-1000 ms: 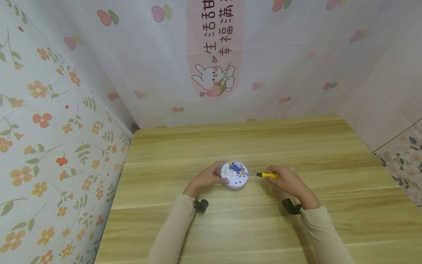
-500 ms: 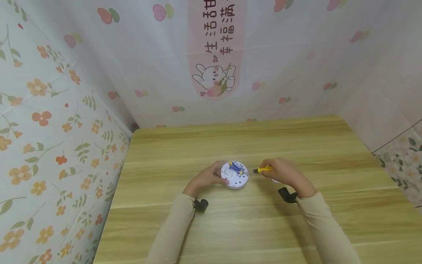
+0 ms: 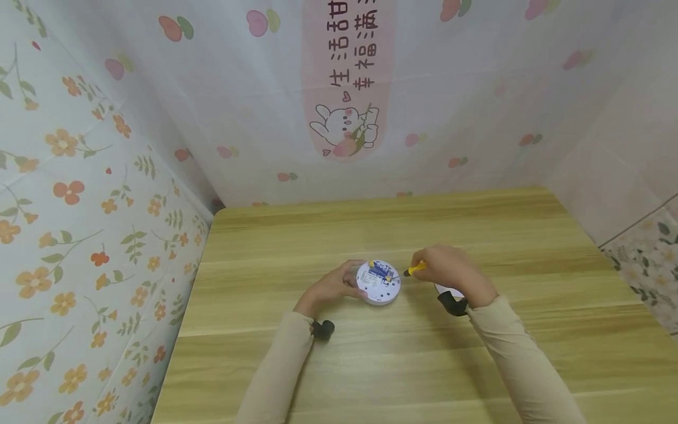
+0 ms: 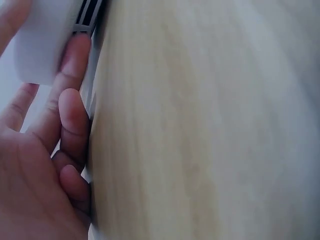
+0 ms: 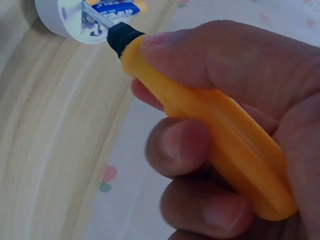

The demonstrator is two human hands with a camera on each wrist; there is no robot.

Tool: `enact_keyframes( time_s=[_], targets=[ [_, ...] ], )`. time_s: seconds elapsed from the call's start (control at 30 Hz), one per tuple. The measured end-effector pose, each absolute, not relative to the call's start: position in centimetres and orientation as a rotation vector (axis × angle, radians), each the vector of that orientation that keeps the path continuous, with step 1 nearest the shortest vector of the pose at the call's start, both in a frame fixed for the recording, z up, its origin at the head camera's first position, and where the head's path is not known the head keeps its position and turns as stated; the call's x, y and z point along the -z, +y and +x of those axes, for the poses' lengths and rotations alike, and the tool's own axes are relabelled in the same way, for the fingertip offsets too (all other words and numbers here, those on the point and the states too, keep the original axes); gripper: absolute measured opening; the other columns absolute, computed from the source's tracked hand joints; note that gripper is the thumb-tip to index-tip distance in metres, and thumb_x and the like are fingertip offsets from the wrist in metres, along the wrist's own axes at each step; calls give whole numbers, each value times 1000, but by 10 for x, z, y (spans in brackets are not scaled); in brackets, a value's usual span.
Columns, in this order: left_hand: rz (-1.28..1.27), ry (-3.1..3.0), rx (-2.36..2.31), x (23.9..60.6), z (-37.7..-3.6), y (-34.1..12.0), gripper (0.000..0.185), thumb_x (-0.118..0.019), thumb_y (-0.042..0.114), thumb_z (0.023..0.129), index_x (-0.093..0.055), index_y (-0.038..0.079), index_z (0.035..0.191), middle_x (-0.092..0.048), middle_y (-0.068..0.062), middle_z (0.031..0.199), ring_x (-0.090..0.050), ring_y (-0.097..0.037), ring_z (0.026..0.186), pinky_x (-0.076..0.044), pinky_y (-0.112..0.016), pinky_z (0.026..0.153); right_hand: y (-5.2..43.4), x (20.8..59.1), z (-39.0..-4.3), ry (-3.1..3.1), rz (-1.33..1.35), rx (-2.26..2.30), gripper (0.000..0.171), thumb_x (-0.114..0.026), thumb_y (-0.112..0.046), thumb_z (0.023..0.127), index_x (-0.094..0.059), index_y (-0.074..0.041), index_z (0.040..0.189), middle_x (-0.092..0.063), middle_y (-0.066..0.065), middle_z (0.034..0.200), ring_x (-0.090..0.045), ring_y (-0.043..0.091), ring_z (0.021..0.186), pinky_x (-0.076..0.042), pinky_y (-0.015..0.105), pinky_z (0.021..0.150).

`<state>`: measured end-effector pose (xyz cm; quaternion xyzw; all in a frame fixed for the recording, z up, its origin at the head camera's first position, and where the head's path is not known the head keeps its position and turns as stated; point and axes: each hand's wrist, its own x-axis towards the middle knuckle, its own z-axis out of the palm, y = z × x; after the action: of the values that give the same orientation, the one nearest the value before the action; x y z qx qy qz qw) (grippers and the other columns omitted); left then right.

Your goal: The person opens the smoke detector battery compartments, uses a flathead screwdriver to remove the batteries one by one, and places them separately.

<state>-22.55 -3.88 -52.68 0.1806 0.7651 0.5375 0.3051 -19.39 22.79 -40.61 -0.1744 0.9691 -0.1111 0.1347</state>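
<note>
Screwdriver (image 3: 415,269) steeper than before, handle end (image 5: 275,202) only in right-wrist view

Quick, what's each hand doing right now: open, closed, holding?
Left hand: holding the white round device.
Right hand: closed around the yellow screwdriver.

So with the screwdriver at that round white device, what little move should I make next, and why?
I'd probably lever the screwdriver gently beside the blue battery: the shaft appears to reach the battery's edge, the battery seems seated in the white device, and your left hand grips that device's side, which should steady it.
</note>
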Motion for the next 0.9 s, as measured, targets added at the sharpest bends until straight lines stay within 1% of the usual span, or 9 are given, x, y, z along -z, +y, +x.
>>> enact_keyframes(
  time_s=[0.07, 0.17, 0.27, 0.33, 0.4, 0.5, 0.63, 0.8, 0.9],
  targets=[
    [470, 2014, -1441, 527, -225, -39, 78, -79, 15, 79, -38, 23, 145, -67, -4, 83, -59, -14, 82, -41, -28, 82, 225, 406, -193, 2805, -497, 332, 15, -67, -24, 83, -73, -15, 94, -64, -2, 79, -50, 14, 64, -38, 29, 55],
    [461, 2002, -1460, 528, -226, -39, 75, -79, 15, 79, -40, 21, 143, -69, -5, 85, -60, -14, 83, -39, -30, 87, 224, 410, -193, 2815, -495, 362, 15, -68, -23, 83, -72, -14, 94, -65, -1, 79, -50, 14, 63, -37, 29, 55],
    [453, 2003, -1459, 527, -227, -39, 72, -78, 15, 79, -41, 19, 141, -71, -6, 87, -62, -14, 85, -37, -34, 94, 228, 418, -193, 2838, -497, 417, 13, -70, -23, 84, -72, -13, 92, -69, 1, 83, -54, 15, 66, -43, 32, 58],
    [447, 2008, -1451, 525, -227, -39, 71, -78, 15, 80, -42, 18, 140, -70, -6, 85, -62, -14, 85, -36, -34, 96, 234, 424, -193, 2849, -497, 473, 13, -70, -22, 84, -72, -12, 92, -71, 3, 87, -57, 15, 71, -47, 36, 63],
    [443, 2015, -1443, 525, -228, -39, 70, -78, 14, 80, -41, 17, 139, -69, -5, 81, -61, -14, 83, -36, -34, 95, 240, 430, -193, 2844, -491, 546, 13, -70, -22, 85, -72, -11, 92, -72, 4, 89, -59, 16, 74, -50, 38, 68],
    [434, 2018, -1429, 525, -228, -39, 70, -78, 14, 80, -41, 16, 139, -68, -3, 79, -60, -13, 82, -36, -33, 95, 250, 440, -191, 2823, -472, 655, 14, -68, -20, 87, -72, -10, 95, -71, 6, 91, -59, 16, 75, -51, 37, 71],
    [410, 2011, -1422, 525, -227, -40, 70, -78, 15, 80, -41, 17, 139, -68, -5, 82, -61, -14, 83, -37, -33, 96, 262, 454, -188, 2776, -422, 795, 15, -67, -21, 89, -73, -10, 99, -72, 7, 96, -60, 15, 78, -51, 36, 71],
    [391, 2015, -1408, 525, -228, -41, 70, -79, 16, 79, -41, 18, 138, -68, -5, 81, -61, -15, 81, -37, -32, 92, 272, 471, -187, 2734, -362, 891, 18, -66, -24, 91, -73, -12, 102, -72, 7, 100, -59, 14, 79, -49, 33, 71],
    [381, 2017, -1409, 525, -227, -41, 70, -79, 18, 79, -42, 19, 138, -67, -4, 80, -60, -15, 81, -36, -31, 90, 275, 478, -187, 2713, -314, 942, 20, -66, -25, 91, -73, -12, 105, -71, 9, 103, -58, 14, 79, -48, 31, 68]
  ],
)
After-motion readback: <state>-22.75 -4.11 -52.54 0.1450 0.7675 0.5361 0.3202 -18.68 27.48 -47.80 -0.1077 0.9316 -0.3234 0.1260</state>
